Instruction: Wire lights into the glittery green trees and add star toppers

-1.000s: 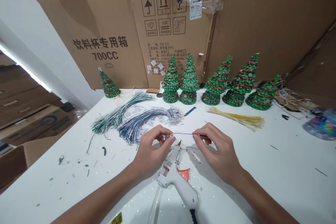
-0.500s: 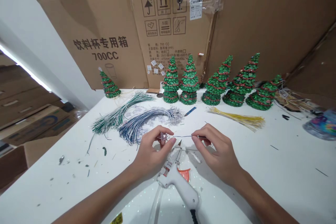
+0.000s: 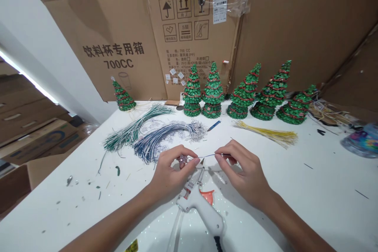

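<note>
Between my two hands a thin dark blue wire (image 3: pixel 206 155) is stretched, pinched at each end by thumb and forefinger. My left hand (image 3: pixel 174 169) also has a small clear, sparkly piece (image 3: pixel 183 160) in its fingers, partly hidden. My right hand (image 3: pixel 242 169) is closed on the wire's right end. Just below the wire, a white glue gun (image 3: pixel 201 208) lies with its nozzle pointing up and away, between my forearms. Behind my left hand is a bundle of blue and white wires (image 3: pixel 159 136) on clear sparkly pieces.
Green wires (image 3: pixel 134 128) lie at the left, yellow wires (image 3: pixel 268 134) at the right. Several small green trees (image 3: pixel 213 94) stand along the back before a cardboard box (image 3: pixel 118 19). A blue pen-like tool (image 3: pixel 214 125) and an orange piece (image 3: pixel 207 196) lie on the white table (image 3: pixel 325 189).
My left fingertips have shifted slightly right and down, closer to my right hand. The wire now slants and bows a little, and the clear piece has turned.
</note>
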### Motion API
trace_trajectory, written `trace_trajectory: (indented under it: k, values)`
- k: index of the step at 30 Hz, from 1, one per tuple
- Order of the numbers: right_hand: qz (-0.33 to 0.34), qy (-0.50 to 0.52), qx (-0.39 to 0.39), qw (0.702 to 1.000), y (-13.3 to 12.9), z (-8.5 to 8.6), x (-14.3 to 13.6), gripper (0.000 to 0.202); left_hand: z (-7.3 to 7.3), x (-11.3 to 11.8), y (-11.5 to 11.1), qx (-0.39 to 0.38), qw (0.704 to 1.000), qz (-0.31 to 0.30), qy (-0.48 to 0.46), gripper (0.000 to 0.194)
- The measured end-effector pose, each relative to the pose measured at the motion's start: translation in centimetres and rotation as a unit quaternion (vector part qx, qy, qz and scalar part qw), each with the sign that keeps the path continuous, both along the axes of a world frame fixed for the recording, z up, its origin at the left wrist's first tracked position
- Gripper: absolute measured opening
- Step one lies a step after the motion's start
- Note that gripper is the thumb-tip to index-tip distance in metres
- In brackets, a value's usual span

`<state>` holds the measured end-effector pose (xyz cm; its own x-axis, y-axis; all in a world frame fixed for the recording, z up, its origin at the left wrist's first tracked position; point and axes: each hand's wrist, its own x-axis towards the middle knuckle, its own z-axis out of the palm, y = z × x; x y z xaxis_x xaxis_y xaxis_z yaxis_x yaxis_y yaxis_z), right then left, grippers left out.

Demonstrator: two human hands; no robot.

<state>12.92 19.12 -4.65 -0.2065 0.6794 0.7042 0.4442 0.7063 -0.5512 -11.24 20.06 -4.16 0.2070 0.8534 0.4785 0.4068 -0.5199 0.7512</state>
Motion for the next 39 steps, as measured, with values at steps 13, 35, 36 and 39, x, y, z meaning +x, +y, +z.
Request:
trace_trajectory:
  k: [13, 35, 36, 39]
  values:
    - [-0.001, 0.000, -0.002, 1.000, -0.04, 0.05, 0.00, 0.016, 0.14, 0.18, -0.10, 0.009, 1.000, -0.004, -0.002, 0.012]
    - [-0.001, -0.006, -0.001, 1.000, -0.14, 0.30, 0.05, 0.017, 0.19, -0.01, -0.17, 0.009, 1.000, -0.009, 0.009, 0.011]
    - [-0.002, -0.006, -0.001, 1.000, -0.15, 0.28, 0.04, 0.017, 0.25, -0.01, -0.15, 0.009, 1.000, -0.011, 0.009, 0.011]
    - [-0.001, -0.004, -0.001, 1.000, -0.14, 0.28, -0.01, 0.017, 0.30, -0.02, -0.11, 0.007, 1.000, -0.012, 0.006, 0.012]
